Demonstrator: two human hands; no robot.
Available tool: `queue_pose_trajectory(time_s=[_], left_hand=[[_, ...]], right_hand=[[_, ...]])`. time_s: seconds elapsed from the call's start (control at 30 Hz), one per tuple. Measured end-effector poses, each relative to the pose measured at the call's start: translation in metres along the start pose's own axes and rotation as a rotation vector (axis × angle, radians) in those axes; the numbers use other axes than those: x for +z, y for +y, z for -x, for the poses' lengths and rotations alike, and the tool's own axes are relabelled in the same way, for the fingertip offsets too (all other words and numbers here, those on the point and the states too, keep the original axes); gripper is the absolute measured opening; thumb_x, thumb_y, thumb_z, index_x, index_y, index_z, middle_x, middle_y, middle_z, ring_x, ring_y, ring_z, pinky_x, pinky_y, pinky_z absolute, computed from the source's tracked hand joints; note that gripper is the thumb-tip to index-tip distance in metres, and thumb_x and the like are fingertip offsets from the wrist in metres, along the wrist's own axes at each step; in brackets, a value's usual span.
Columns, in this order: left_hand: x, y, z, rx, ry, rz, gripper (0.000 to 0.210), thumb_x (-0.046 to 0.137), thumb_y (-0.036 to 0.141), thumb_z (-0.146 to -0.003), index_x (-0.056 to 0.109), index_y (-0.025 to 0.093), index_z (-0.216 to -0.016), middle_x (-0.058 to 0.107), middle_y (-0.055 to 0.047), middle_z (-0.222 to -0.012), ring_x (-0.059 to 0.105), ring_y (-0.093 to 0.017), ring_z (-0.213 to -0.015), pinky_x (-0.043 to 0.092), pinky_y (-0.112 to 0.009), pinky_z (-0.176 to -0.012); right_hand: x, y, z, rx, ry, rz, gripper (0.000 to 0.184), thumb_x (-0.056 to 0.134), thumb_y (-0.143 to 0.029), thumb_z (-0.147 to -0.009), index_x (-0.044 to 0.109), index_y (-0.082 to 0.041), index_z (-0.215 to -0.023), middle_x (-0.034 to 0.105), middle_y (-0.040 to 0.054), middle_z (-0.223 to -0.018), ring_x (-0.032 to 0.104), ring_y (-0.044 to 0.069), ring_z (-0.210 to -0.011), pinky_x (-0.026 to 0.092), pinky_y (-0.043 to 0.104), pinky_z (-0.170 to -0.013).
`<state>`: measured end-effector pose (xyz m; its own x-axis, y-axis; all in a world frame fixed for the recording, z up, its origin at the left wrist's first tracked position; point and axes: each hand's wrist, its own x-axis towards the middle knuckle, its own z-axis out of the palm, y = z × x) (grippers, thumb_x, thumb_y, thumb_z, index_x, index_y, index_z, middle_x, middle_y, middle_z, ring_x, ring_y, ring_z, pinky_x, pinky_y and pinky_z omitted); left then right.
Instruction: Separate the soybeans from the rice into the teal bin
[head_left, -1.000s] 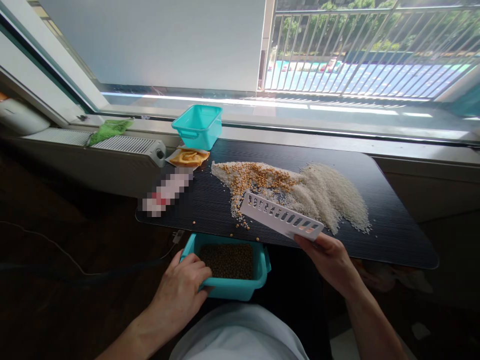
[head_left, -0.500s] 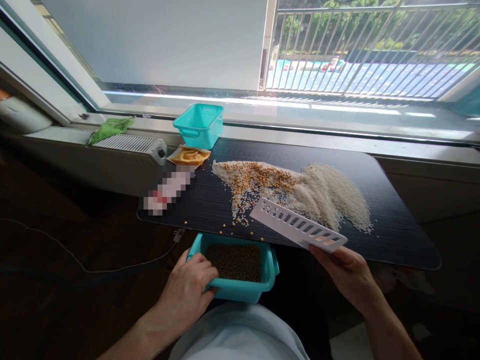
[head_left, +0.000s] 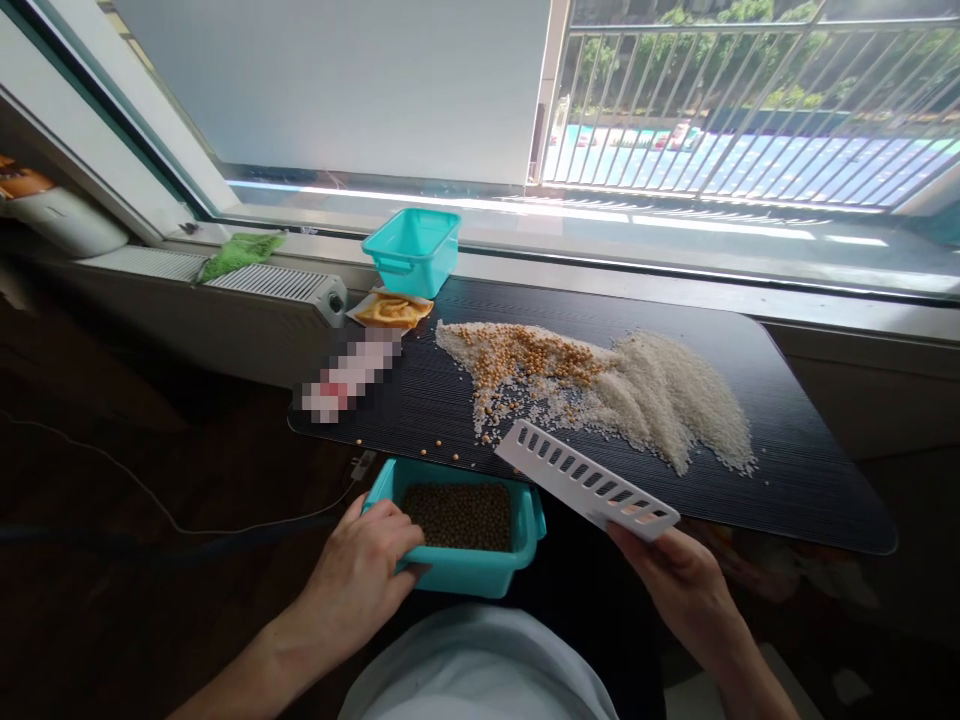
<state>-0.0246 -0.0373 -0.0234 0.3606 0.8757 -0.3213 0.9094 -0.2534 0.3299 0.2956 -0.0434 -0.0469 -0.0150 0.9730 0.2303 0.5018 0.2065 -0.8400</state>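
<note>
My left hand (head_left: 379, 550) is closed over the left rim of a turquoise plastic bin (head_left: 472, 577), held just below the table's front edge. Many small brownish beans (head_left: 461, 515) cover the bin's bottom. In my right hand (head_left: 679, 580) is the right end of a white slotted plastic strip (head_left: 585, 482); its far end lies over the table's front edge, close to the spread grains. Yellow soybeans (head_left: 525, 352) lie mixed with white rice (head_left: 675, 390) on the dark table. A few loose beans sit near the front edge, above the bin.
A second turquoise bin (head_left: 415, 262) stands at the table's back left corner, beside a yellow packet (head_left: 394, 309) and a blurred-out item (head_left: 349, 375). A radiator (head_left: 277, 287) with a green cloth (head_left: 241, 256) is on the left. The window (head_left: 750, 110) runs along the back.
The strip's far end has drawn back from the grains toward the table's front edge, with my right hand shifting down and left. My left hand still holds the bin. The view has shifted slightly.
</note>
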Motion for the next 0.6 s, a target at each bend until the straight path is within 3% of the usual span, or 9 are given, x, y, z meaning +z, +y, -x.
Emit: queue_pose_trajectory(time_s=[0.13, 0.4, 0.6], left_hand=[[-0.002, -0.01, 0.003, -0.041, 0.009, -0.021, 0.016, 0.055, 0.013, -0.081, 0.064, 0.019, -0.07, 0.069, -0.001, -0.081, 0.06, -0.021, -0.091, 0.035, -0.043, -0.092], [-0.009, -0.024, 0.006, -0.056, 0.002, -0.02, 0.015, 0.055, 0.012, -0.079, 0.064, 0.019, -0.07, 0.069, -0.001, -0.079, 0.06, -0.022, -0.091, 0.035, -0.044, -0.094], [-0.017, -0.038, 0.012, -0.089, -0.003, -0.03, 0.015, 0.054, 0.011, -0.079, 0.064, 0.019, -0.07, 0.069, -0.001, -0.08, 0.059, -0.023, -0.092, 0.036, -0.043, -0.093]], right_hand=[[0.014, -0.004, -0.008, -0.046, -0.1, -0.029, 0.018, 0.063, -0.029, -0.087, 0.08, -0.022, -0.09, 0.079, 0.0034, -0.083, 0.073, 0.02, -0.066, 0.06, 0.026, -0.06], [0.069, -0.015, -0.055, -0.091, -0.147, -0.089, 0.023, 0.058, -0.031, -0.092, 0.079, -0.023, -0.095, 0.078, 0.0057, -0.095, 0.072, 0.022, -0.086, 0.059, 0.032, -0.077], [0.074, -0.025, -0.054, -0.085, -0.307, -0.126, 0.024, 0.057, -0.034, -0.093, 0.078, -0.024, -0.098, 0.077, 0.0053, -0.097, 0.072, 0.02, -0.085, 0.058, 0.03, -0.077]])
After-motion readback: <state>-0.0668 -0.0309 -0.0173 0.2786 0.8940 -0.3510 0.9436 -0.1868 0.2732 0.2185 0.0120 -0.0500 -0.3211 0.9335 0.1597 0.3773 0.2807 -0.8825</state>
